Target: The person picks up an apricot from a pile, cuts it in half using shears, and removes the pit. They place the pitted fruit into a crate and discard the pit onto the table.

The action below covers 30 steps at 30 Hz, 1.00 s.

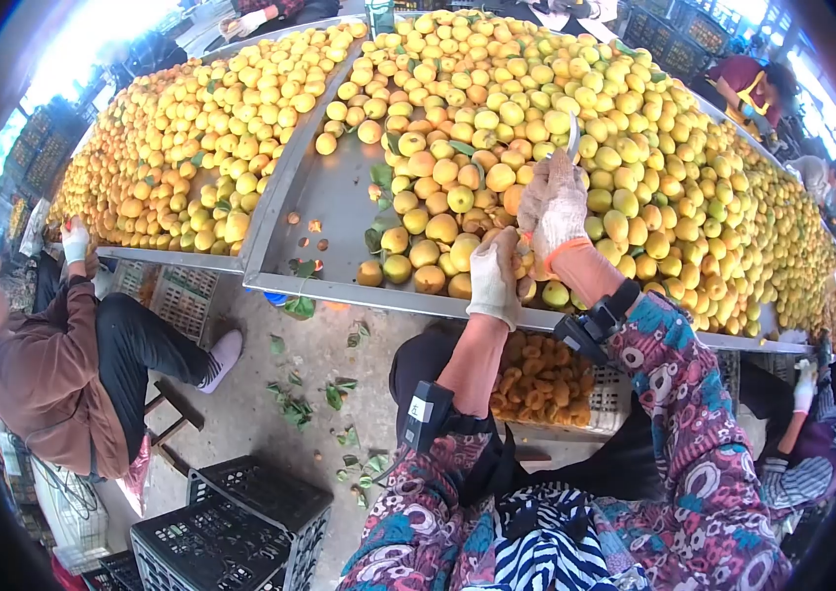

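Observation:
My right hand (pixel 556 202), in a white work glove, is closed around a small knife whose curved blade (pixel 573 134) points up past the fingers. Just below and to the left, my gloved left hand (pixel 495 278) is closed on an apricot (pixel 527 258), partly hidden by the fingers. Both hands meet over the front edge of a metal sorting table (pixel 324 251) heaped with yellow-orange apricots (pixel 625 158). Under that edge sits a crate of split apricot halves (pixel 541 382).
A metal divider (pixel 290 163) splits the table. Black plastic crates (pixel 231 532) stand at lower left; leaves (pixel 290 404) litter the floor. A seated person (pixel 53 364) works at left, another (pixel 817 443) at right, with others across the table.

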{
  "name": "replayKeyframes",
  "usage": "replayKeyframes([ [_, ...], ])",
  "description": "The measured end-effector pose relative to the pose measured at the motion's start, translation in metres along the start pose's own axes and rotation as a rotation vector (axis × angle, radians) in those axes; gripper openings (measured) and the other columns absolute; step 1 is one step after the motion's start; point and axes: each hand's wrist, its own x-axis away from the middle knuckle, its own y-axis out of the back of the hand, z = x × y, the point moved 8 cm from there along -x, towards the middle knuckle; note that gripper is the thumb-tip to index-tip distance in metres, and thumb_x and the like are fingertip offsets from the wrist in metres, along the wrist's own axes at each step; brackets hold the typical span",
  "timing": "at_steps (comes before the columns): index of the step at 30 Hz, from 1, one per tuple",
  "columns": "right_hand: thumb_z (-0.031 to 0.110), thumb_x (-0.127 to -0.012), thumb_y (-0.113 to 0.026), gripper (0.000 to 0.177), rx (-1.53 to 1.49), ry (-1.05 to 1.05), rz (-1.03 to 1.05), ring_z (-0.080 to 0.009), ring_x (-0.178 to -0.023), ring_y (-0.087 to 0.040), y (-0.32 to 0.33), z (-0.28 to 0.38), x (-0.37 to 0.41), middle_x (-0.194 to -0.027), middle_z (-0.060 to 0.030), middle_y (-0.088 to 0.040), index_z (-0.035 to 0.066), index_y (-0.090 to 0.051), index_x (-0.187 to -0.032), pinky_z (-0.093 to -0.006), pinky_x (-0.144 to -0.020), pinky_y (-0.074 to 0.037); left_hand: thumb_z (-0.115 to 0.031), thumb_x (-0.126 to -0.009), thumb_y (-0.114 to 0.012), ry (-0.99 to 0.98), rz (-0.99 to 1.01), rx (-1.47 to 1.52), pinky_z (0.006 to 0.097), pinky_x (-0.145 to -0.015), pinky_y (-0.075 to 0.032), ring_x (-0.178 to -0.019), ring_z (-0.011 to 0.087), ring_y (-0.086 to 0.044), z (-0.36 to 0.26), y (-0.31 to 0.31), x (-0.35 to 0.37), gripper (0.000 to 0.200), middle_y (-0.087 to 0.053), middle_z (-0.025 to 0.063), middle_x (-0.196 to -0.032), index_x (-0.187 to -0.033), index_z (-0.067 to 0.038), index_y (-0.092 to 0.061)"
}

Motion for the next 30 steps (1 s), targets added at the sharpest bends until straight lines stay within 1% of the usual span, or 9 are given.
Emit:
replayKeyframes([
  [1, 0.04, -0.097, -0.046, 0.033, 0.007, -0.017, -0.027, -0.0097, -0.032, -0.024, 0.001, -0.002, 0.0, -0.046, 0.0065, -0.027, 0.015, -0.045, -0.075, -0.0266, -0.032, -0.016, -0.02, -0.088, -0.052, -0.068, 0.023, -0.027, 0.0189, -0.039, -0.032, -0.054, 0.007, -0.048, -0.003, 0.0, -0.001, 0.016, -0.046, -0.0023, -0.069, -0.075, -0.013, -0.048],
  [5, 0.04, -0.096, -0.047, 0.032, -0.2, -0.232, -0.137, -0.0095, -0.036, -0.024, 0.022, -0.028, -0.02, -0.048, 0.0073, -0.024, 0.018, -0.043, -0.073, -0.0266, -0.034, -0.016, -0.026, -0.09, -0.051, 0.038, 0.047, 0.13, 0.0189, -0.042, -0.035, -0.055, 0.0076, -0.048, -0.005, -0.004, -0.001, 0.018, -0.048, -0.0026, -0.069, -0.077, -0.013, -0.049],
  [8, 0.04, -0.095, -0.048, 0.031, -0.297, -0.115, 0.337, -0.0097, -0.037, -0.024, -0.007, -0.016, -0.025, -0.049, 0.007, -0.026, 0.018, -0.043, -0.074, -0.0266, -0.035, -0.016, -0.03, -0.091, -0.051, 0.028, -0.054, 0.103, 0.0188, -0.042, -0.036, -0.054, 0.0077, -0.048, -0.016, -0.005, -0.002, 0.02, -0.05, -0.0033, -0.069, -0.079, -0.014, -0.05],
  [14, 0.039, -0.097, -0.044, 0.031, -0.106, -0.052, -0.045, -0.0106, -0.038, -0.026, -0.02, -0.01, -0.013, -0.05, 0.0061, -0.028, 0.015, -0.043, -0.076, -0.0261, -0.037, -0.02, -0.035, -0.092, -0.047, -0.144, -0.155, -0.019, 0.0242, -0.042, -0.033, -0.048, 0.0087, -0.045, -0.038, 0.005, -0.025, 0.026, -0.048, -0.0017, -0.063, -0.081, -0.012, -0.052],
  [16, 0.039, -0.097, -0.044, 0.031, -0.19, -0.103, -0.205, -0.0108, -0.038, -0.027, -0.004, -0.024, -0.025, -0.051, 0.0053, -0.029, 0.014, -0.043, -0.078, -0.026, -0.037, -0.022, -0.033, -0.094, -0.043, -0.211, -0.139, -0.048, 0.0237, -0.045, -0.037, -0.056, 0.0091, -0.047, -0.039, 0.008, -0.031, 0.029, -0.052, 0.0023, -0.076, -0.085, -0.009, -0.056],
  [18, 0.037, -0.097, -0.043, 0.029, -0.32, -0.161, -0.182, -0.0119, -0.041, -0.028, 0.002, -0.033, -0.043, -0.053, 0.0033, -0.03, 0.013, -0.041, -0.081, -0.026, -0.038, -0.026, -0.032, -0.095, -0.042, -0.295, -0.107, 0.014, 0.0236, -0.047, -0.038, -0.06, 0.01, -0.049, -0.03, 0.016, -0.048, 0.03, -0.053, 0.004, -0.084, -0.089, -0.007, -0.058],
  [20, 0.036, -0.096, -0.043, 0.028, -0.412, -0.119, -0.161, -0.0123, -0.042, -0.029, -0.005, -0.029, -0.048, -0.054, 0.0027, -0.03, 0.012, -0.041, -0.082, -0.026, -0.039, -0.026, -0.035, -0.089, -0.052, -0.359, -0.055, -0.021, 0.0244, -0.047, -0.04, -0.055, 0.0087, -0.048, -0.032, 0.017, -0.051, 0.024, -0.052, -0.0009, -0.075, -0.085, -0.012, -0.054],
  [26, 0.037, -0.096, -0.046, 0.029, -0.1, 0.066, -0.04, -0.0091, -0.042, -0.027, -0.029, 0.024, -0.029, -0.054, 0.0057, -0.027, 0.012, -0.043, -0.081, -0.0248, -0.039, -0.022, -0.024, -0.087, -0.059, -0.172, 0.038, 0.253, 0.0245, -0.056, -0.047, -0.068, 0.0129, -0.056, -0.046, 0.016, -0.025, 0.02, -0.055, 0.004, -0.086, -0.097, -0.007, -0.056],
  [30, 0.042, -0.096, -0.048, 0.03, 0.037, 0.061, 0.135, -0.007, -0.041, -0.026, -0.015, 0.056, -0.008, -0.052, 0.0087, -0.026, 0.016, -0.048, -0.081, -0.0239, -0.037, -0.019, -0.027, -0.084, -0.064, -0.151, -0.157, 0.197, 0.0207, -0.043, -0.041, -0.059, 0.0119, -0.057, -0.061, 0.034, -0.015, 0.023, -0.056, 0.0046, -0.078, -0.093, -0.008, -0.056],
])
